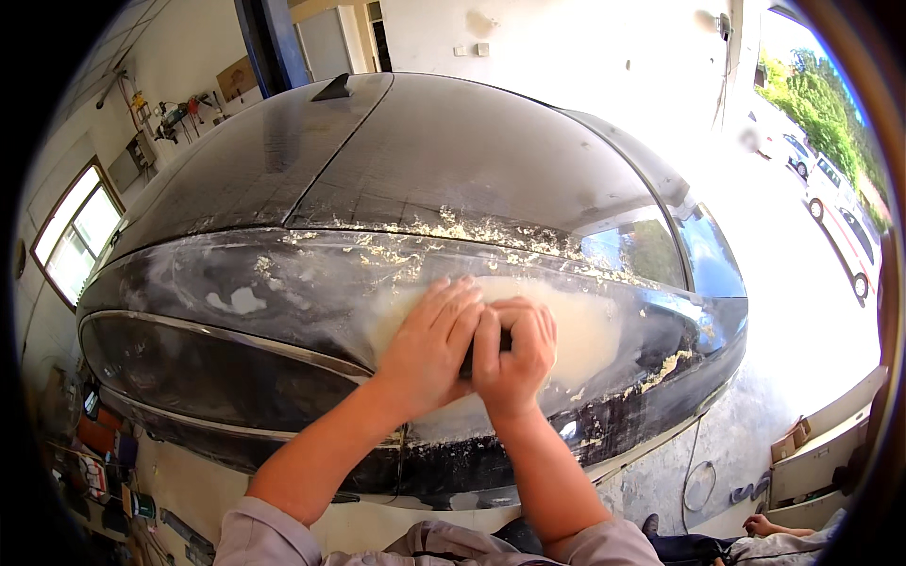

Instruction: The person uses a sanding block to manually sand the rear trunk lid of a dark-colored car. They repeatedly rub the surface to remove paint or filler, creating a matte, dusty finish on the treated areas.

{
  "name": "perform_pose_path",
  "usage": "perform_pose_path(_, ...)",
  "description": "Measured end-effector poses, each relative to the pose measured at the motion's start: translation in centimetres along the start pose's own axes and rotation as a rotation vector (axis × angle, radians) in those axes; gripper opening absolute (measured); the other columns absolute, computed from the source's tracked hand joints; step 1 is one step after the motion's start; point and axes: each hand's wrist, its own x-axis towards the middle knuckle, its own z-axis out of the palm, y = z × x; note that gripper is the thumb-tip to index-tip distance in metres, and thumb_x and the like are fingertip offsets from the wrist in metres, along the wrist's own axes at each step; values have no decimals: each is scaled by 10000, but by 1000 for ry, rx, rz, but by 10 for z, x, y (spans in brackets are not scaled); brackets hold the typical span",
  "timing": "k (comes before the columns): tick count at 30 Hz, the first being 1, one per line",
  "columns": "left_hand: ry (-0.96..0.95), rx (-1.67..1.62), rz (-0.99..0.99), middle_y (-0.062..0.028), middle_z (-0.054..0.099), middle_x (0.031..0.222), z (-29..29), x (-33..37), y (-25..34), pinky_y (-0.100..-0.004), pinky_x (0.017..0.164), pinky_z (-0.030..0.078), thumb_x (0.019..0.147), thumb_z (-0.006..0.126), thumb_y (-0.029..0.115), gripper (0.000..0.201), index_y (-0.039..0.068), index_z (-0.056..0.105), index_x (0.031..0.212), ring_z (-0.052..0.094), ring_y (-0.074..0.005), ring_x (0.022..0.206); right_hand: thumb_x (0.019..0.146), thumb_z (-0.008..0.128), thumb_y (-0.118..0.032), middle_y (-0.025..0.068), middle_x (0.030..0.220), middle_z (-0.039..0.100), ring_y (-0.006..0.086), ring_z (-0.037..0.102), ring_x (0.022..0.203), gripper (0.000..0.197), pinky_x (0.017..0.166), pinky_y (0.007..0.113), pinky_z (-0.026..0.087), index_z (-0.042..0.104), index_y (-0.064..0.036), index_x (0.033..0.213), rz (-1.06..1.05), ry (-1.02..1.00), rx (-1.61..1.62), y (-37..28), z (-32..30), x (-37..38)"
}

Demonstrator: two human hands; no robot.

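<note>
Both hands are together on a dark sanding block [505, 341], mostly hidden under the fingers. My left hand [429, 341] lies over its left side, fingers pressed together and pointing away from me. On the right, my right hand [517, 357] curls round the block, touching the left. Beneath them is a smooth cream patch of body filler [590, 325] on the side panel of a dark car [311, 259]. Cream crumbs [462, 229] are scattered along the panel's upper seam, and more filler residue [661, 373] clings to the lower right.
The car's dark side window [226, 368] is left of my arms. At lower right, another person's hand [758, 525] rests near a cabinet [819, 462]. A cable [696, 481] lies on the floor there. Tools and boxes [99, 439] crowd the lower left.
</note>
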Motion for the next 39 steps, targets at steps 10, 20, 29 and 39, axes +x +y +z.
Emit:
perform_pose_path(10, -114, -108, -71, -220, 646, 1441, -3, 87, -45, -537, 1294, 412, 693, 899, 170, 825, -28, 574, 1426, 574, -418, 1439, 949, 764, -129, 86, 849, 749, 334, 701, 820, 150, 869, 462, 536, 682, -77, 834, 270, -36, -78, 24, 29, 82)
perform_pose_path(20, 41, 107, -17, -212, 620, 1544, 45, -105, 52, -569, 1296, 409, 983, 681, 204, 514, -5, 573, 1440, 567, -398, 1504, 925, 735, -103, 68, 1035, 773, 312, 730, 993, 86, 1009, 474, 533, 652, -98, 947, -194, -118, 9, 4, -53, -93)
perform_pose_path(29, -76, -64, -125, -176, 680, 1429, 27, 87, -34, -479, 1200, 507, 726, 921, 214, 758, 39, 604, 1392, 631, -369, 1385, 941, 723, -101, 111, 951, 772, 350, 705, 862, 42, 836, 452, 551, 717, -78, 907, 207, -122, -59, 47, 8, 79)
perform_pose_path(39, 121, 15, -49, -192, 624, 1494, 48, -24, 43, -570, 1303, 398, 830, 807, 211, 701, 10, 580, 1462, 568, -404, 1465, 911, 712, -95, 123, 1027, 771, 355, 736, 986, 86, 1008, 509, 554, 666, -67, 979, -208, -39, 57, 44, -44, -31)
